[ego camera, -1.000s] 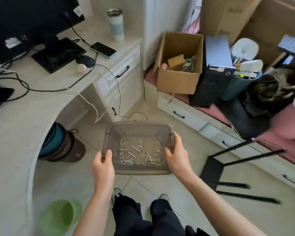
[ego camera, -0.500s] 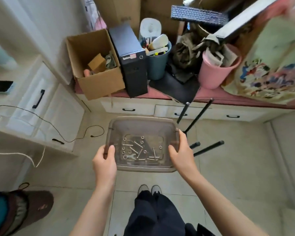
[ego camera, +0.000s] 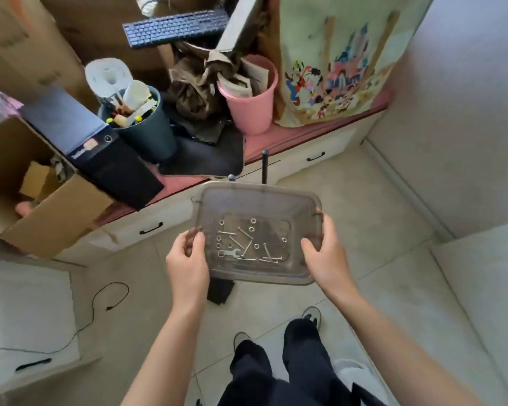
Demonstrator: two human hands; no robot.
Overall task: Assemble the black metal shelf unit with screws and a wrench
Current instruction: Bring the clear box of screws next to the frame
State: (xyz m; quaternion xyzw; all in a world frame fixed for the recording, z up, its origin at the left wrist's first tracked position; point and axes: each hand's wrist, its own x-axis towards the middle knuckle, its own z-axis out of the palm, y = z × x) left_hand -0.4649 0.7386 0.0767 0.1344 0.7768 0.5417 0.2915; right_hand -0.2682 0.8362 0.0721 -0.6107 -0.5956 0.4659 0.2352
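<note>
Gripping the tray's (ego camera: 258, 200) short ends, both hands' fingers (ego camera: 198, 240) clamp its rims; the wrench (ego camera: 230, 253) lies left-right inside.

1. I'm seeing a tray (ego camera: 311, 206) of smoky, see-through plastic, smooth and slightly glossy.
2. The screws (ego camera: 248, 249) and wrench (ego camera: 230, 253) inside are showing as bright, shiny metal.
3. A black rod (ego camera: 264, 167) behind the tray is looking like matt painted metal.
4. The pink bucket (ego camera: 254, 112) is reading as smooth plastic.
5. The box (ego camera: 56, 218) at the left is showing plain brown cardboard, matt.
6. The floor (ego camera: 379, 230) is looking like pale tile, smooth, faintly mottled.
</note>
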